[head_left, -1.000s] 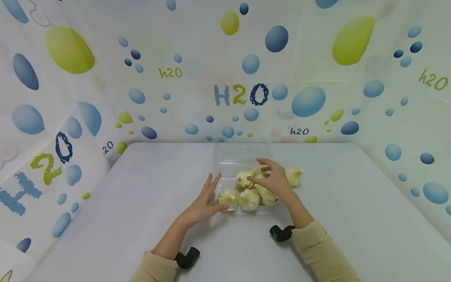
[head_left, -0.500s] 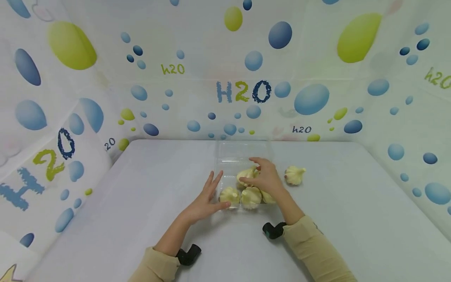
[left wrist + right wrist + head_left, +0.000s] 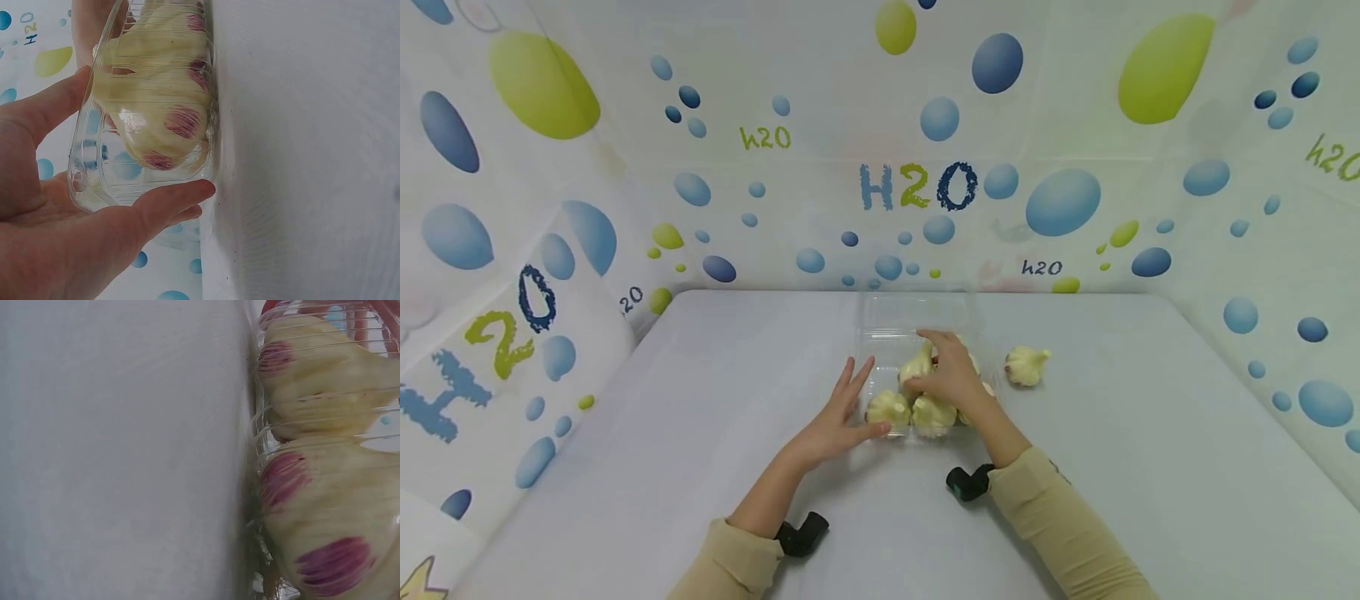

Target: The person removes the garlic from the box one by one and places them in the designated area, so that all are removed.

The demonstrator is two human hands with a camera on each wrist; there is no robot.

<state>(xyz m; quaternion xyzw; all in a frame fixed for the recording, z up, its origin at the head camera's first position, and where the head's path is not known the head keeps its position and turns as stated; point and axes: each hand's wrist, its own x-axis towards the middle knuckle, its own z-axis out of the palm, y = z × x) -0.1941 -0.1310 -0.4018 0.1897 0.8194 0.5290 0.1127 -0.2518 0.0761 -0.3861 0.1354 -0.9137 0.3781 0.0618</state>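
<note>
A clear plastic clamshell box (image 3: 880, 354) lies open on the table, its lid (image 3: 917, 312) folded back. Several pale garlic bulbs with purple patches are inside, one front bulb (image 3: 888, 408) at the left corner. My left hand (image 3: 831, 429) spreads straight fingers against the box's left side, the thumb along its front wall. In the left wrist view, the thumb (image 3: 169, 203) and fingers frame the box corner. Over the box, my right hand (image 3: 953, 371) holds a garlic bulb (image 3: 914, 367) between thumb and fingers. The right wrist view shows bulbs (image 3: 325, 506) through the ribbed wall, with that hand largely hidden.
One loose garlic bulb (image 3: 1026, 367) sits on the white table (image 3: 1097, 458), right of the box. Behind rises a white curtain (image 3: 820, 83) with blue and green drops. Both wrists carry black cameras (image 3: 970, 482).
My right hand has moved left across the box and closed on a bulb, which now sits more upright. The left hand keeps its place on the box. The head view has tilted slightly.
</note>
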